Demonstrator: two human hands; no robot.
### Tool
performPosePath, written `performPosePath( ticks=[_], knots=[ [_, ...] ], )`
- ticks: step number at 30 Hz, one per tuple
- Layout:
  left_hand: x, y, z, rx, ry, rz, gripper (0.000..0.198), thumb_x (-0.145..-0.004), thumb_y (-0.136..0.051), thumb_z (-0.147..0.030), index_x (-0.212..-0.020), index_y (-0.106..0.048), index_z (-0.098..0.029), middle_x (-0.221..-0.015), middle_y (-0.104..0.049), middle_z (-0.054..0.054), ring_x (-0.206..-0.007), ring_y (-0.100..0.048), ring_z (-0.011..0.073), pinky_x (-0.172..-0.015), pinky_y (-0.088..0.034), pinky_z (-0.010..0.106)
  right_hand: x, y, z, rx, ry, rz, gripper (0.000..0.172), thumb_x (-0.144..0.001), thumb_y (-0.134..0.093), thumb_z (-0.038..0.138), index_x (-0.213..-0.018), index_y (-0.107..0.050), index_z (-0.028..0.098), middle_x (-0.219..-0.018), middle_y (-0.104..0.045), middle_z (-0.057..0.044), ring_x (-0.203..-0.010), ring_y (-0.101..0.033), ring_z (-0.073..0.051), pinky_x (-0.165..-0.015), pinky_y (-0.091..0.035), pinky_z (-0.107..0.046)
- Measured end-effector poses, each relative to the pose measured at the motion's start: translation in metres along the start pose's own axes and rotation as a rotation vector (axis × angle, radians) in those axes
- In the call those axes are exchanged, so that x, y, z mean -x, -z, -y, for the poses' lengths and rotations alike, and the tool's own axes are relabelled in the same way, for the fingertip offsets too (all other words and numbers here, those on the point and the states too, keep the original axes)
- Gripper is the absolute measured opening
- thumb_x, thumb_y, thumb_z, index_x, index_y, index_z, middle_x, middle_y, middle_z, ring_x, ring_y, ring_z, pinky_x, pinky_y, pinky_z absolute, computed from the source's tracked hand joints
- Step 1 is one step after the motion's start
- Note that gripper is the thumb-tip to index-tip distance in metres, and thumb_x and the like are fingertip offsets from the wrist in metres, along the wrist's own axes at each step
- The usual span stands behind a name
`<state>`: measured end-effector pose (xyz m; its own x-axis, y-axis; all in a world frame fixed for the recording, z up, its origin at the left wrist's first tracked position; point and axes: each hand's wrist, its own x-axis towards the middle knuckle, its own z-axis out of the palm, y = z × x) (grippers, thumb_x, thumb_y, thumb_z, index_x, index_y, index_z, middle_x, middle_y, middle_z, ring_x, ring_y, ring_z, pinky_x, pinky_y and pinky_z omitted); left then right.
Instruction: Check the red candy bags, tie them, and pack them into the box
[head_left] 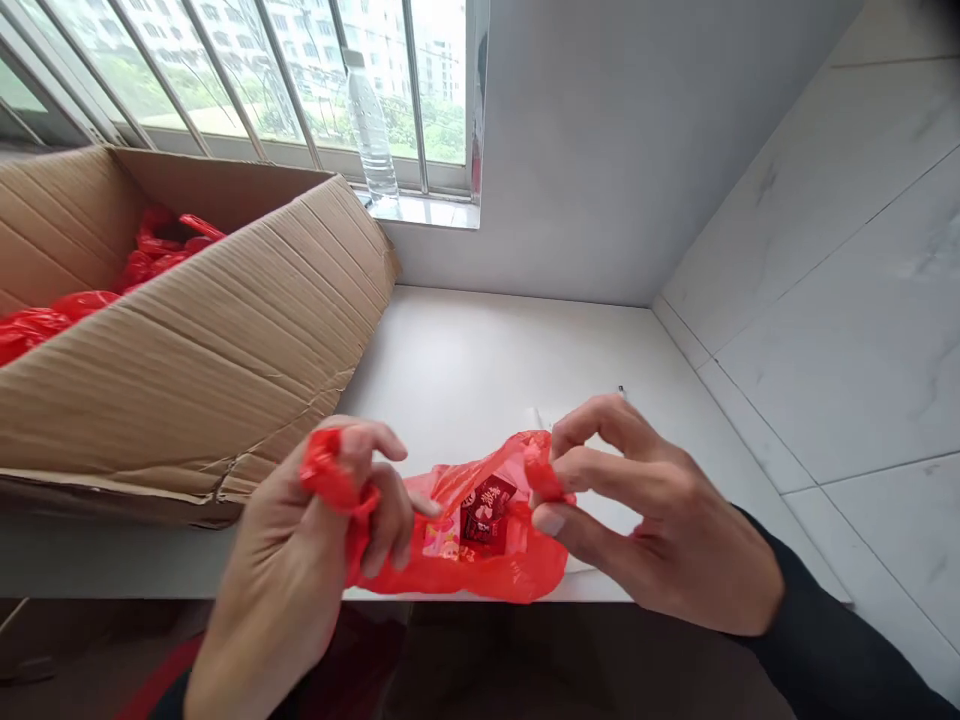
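A thin red plastic bag [525, 580] lies at the front edge of the white table, its mouth spread between both hands. One bunched handle loops around the thumb of my left hand [322, 530], whose fingers curl around the plastic. My right hand [652, 500] pinches the other handle at the bag's right side. Inside the opening show a dark red packet [487, 510] with white lettering and a pink packet [442, 537] beside it. The rest of the contents is hidden by the plastic.
A large cardboard box [262, 330] stands to the left, with several red plastic bags [150, 260] in it. A clear water bottle [370, 130] is upright on the windowsill. The white table [480, 340] meets a grey wall behind and a tiled wall [847, 300] on the right.
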<state>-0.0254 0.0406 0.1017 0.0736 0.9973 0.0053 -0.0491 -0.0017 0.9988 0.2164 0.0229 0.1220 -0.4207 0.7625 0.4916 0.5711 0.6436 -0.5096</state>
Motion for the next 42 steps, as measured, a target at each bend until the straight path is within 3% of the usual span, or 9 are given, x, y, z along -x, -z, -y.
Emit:
performPosePath(
  ticks=[3,7,9,12,19,27,34,39,42],
  knots=[
    [-0.004,-0.017,-0.02,-0.055,0.053,0.167,0.024,-0.095,-0.053,-0.047,-0.11,-0.052,-0.028,-0.062,-0.049,-0.008,-0.05,-0.044,0.0092,-0.049,-0.041,0.02,-0.017,0.014,0.014,0.039,0.074,-0.071,0.005,-0.096,-0.059,0.022,-0.099,-0.064,0.023,-0.109,-0.06,-0.008,-0.104,-0.059,-0.02,-0.083,-0.053,-0.034],
    [0.014,-0.036,-0.036,-0.322,0.007,0.289,0.051,-0.084,-0.061,-0.031,-0.134,-0.046,-0.031,-0.096,-0.065,0.001,-0.084,-0.061,0.0194,-0.076,-0.051,0.031,-0.034,0.011,0.027,0.038,0.114,-0.035,0.014,-0.098,-0.054,0.019,-0.106,-0.062,0.028,-0.122,-0.06,-0.008,-0.121,-0.055,-0.022,-0.087,-0.056,-0.034],
    [0.02,-0.043,-0.037,-0.42,-0.046,0.285,0.047,-0.077,-0.065,-0.026,-0.123,-0.057,-0.027,-0.1,-0.065,0.004,-0.09,-0.059,0.0228,-0.079,-0.049,0.033,-0.04,0.004,0.031,-0.012,0.154,0.009,0.014,-0.098,-0.052,0.019,-0.103,-0.062,0.028,-0.124,-0.061,-0.007,-0.122,-0.055,-0.02,-0.088,-0.056,-0.031],
    [0.018,-0.043,-0.035,-0.391,-0.079,0.346,0.016,-0.086,-0.056,-0.031,-0.095,-0.064,-0.022,-0.086,-0.061,0.003,-0.078,-0.053,0.0195,-0.069,-0.046,0.03,-0.045,-0.003,0.033,-0.105,0.206,0.074,0.01,-0.099,-0.052,0.022,-0.097,-0.061,0.027,-0.122,-0.064,-0.005,-0.114,-0.06,-0.018,-0.091,-0.056,-0.03],
    [0.006,-0.02,-0.043,-0.241,-0.038,0.53,0.033,-0.099,-0.04,-0.035,-0.07,-0.047,-0.02,-0.07,-0.041,-0.004,-0.065,-0.038,0.0116,-0.063,-0.037,0.026,-0.051,-0.004,0.018,-0.346,0.059,0.214,0.016,-0.098,-0.052,0.016,-0.106,-0.062,0.025,-0.098,-0.067,-0.001,-0.096,-0.064,-0.015,-0.086,-0.055,-0.03],
    [0.001,0.002,-0.024,-0.239,0.069,0.484,0.03,-0.095,-0.048,-0.04,-0.092,-0.073,-0.023,-0.084,-0.062,0.0,-0.074,-0.051,0.0152,-0.072,-0.046,0.027,-0.059,-0.016,0.013,-0.578,-0.124,0.187,0.009,-0.094,-0.06,0.02,-0.102,-0.057,0.021,-0.08,-0.063,0.002,-0.075,-0.062,-0.013,-0.081,-0.055,-0.034],
    [-0.011,0.023,0.015,-0.119,0.152,0.27,0.038,-0.094,-0.052,-0.049,-0.114,-0.072,-0.024,-0.117,-0.069,0.006,-0.124,-0.055,0.0276,-0.109,-0.04,0.041,-0.053,-0.025,-0.009,-0.653,-0.32,0.169,0.027,-0.095,-0.061,0.032,-0.119,-0.064,0.02,-0.089,-0.061,-0.001,-0.079,-0.059,-0.013,-0.075,-0.052,-0.031],
    [-0.014,0.011,0.01,0.098,0.251,0.3,0.038,-0.097,-0.049,-0.047,-0.113,-0.069,-0.02,-0.084,-0.069,0.003,-0.083,-0.063,0.0194,-0.082,-0.049,0.032,-0.044,-0.024,0.003,-0.497,-0.315,0.122,0.019,-0.098,-0.054,0.03,-0.098,-0.071,0.02,-0.089,-0.068,-0.002,-0.082,-0.06,-0.015,-0.076,-0.049,-0.031],
    [-0.015,0.007,0.0,0.207,0.215,0.364,0.027,-0.097,-0.052,-0.042,-0.096,-0.068,-0.02,-0.08,-0.065,0.001,-0.077,-0.058,0.0145,-0.076,-0.047,0.027,-0.034,-0.022,0.019,-0.417,-0.198,0.106,0.014,-0.097,-0.056,0.024,-0.096,-0.07,0.023,-0.086,-0.065,0.001,-0.076,-0.057,-0.012,-0.074,-0.047,-0.028]
  ],
)
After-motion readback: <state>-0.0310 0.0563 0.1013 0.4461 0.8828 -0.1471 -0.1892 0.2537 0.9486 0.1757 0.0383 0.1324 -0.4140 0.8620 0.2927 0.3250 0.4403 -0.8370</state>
